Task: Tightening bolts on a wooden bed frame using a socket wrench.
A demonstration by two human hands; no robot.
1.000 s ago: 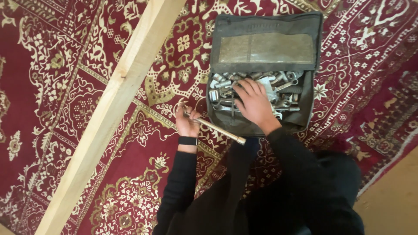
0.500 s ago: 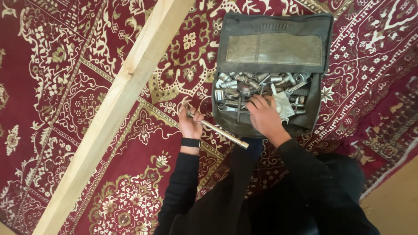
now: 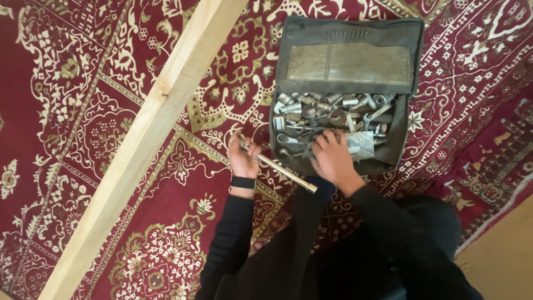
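**Two hands at an open tool pouch on a patterned carpet**

Red carpet with cream and gold floral ornament (image 3: 66, 111) covers nearly all of the floor in the head view; one strip of bare tan floor (image 3: 499, 255) shows at the lower right corner, past the carpet's edge.

One long pale wooden beam (image 3: 150, 139) crosses the scene on a diagonal, from the lower left to the top centre. It lies to the left of both hands and touches neither. Whether it rests on the carpet or stands above it cannot be told.

One dark grey fabric tool pouch (image 3: 347, 39) lies open on the carpet at upper centre, its flap with a tan panel folded back away from the person. Its lower compartment is filled with loose grey metal sockets and wrenches (image 3: 333, 108), heaped and overlapping, too many to count reliably.

Left hand (image 3: 243, 158): closed around one end of a single slender metal tube wrench (image 3: 277, 169), which runs slanting down to the right, its free end lying over the person's dark clothing just below the pouch. One black band (image 3: 242, 183) sits on this wrist.

Right hand (image 3: 331, 158): inside the pouch at its near edge, palm down, fingers spread and lying on the metal pieces. Whether it grips any piece cannot be told, since the fingertips are buried among them.

Both arms wear black sleeves (image 3: 227, 244). The two hands are apart, the tube wrench spanning the gap below them.
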